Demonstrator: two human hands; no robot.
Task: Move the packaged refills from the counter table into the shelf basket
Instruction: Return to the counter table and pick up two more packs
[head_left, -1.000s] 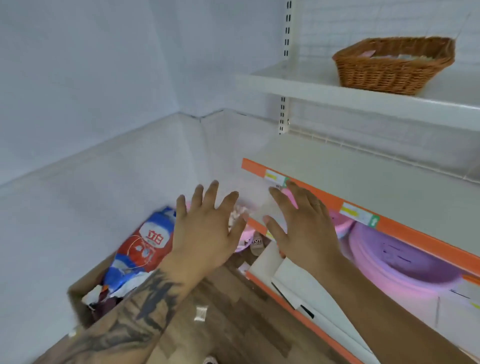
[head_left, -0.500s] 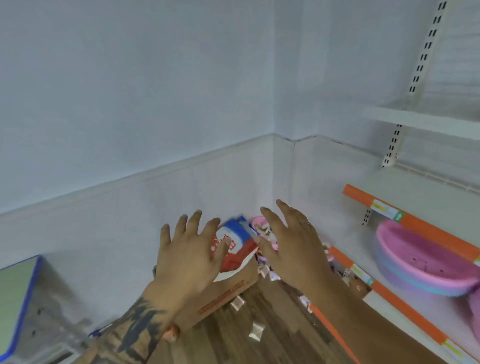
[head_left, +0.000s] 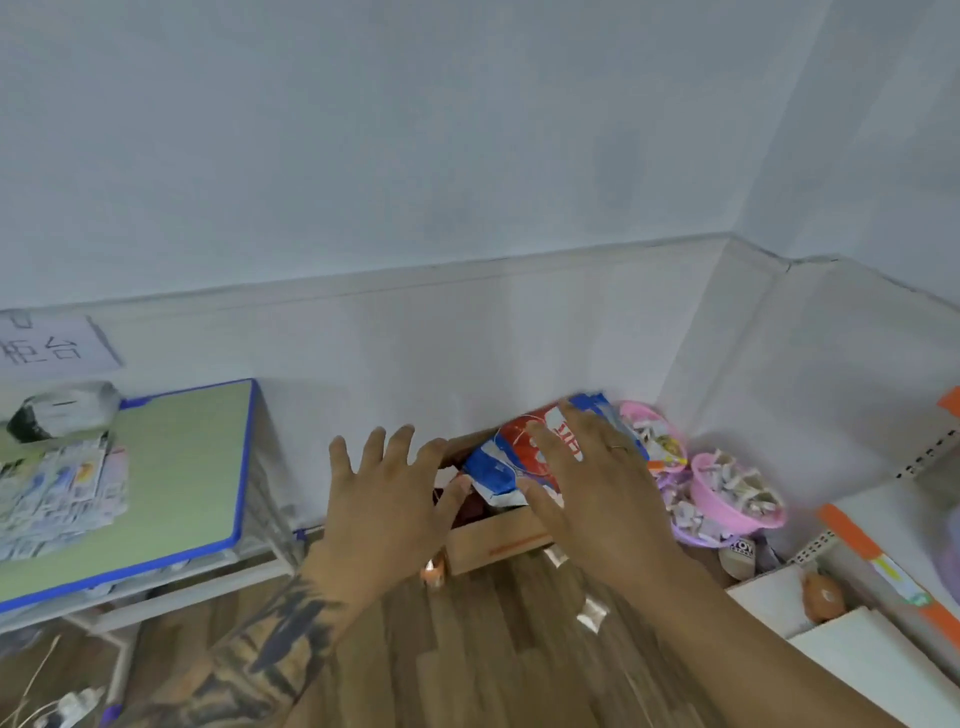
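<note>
Both hands, left hand (head_left: 387, 499) and right hand (head_left: 597, 488), spread empty fingers; the packets (head_left: 57, 488), apparently refills, lie far left on the counter (head_left: 182, 467), nearer the left hand.

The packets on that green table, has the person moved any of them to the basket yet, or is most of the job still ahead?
Nothing here shows any moved: the shelf basket is out of view. Nothing is in hand either: the left hand and right hand are both spread open and empty, out in front over a cardboard box on the floor. A pile of packaged refills still lies on the counter table, so carrying those is left.
</note>
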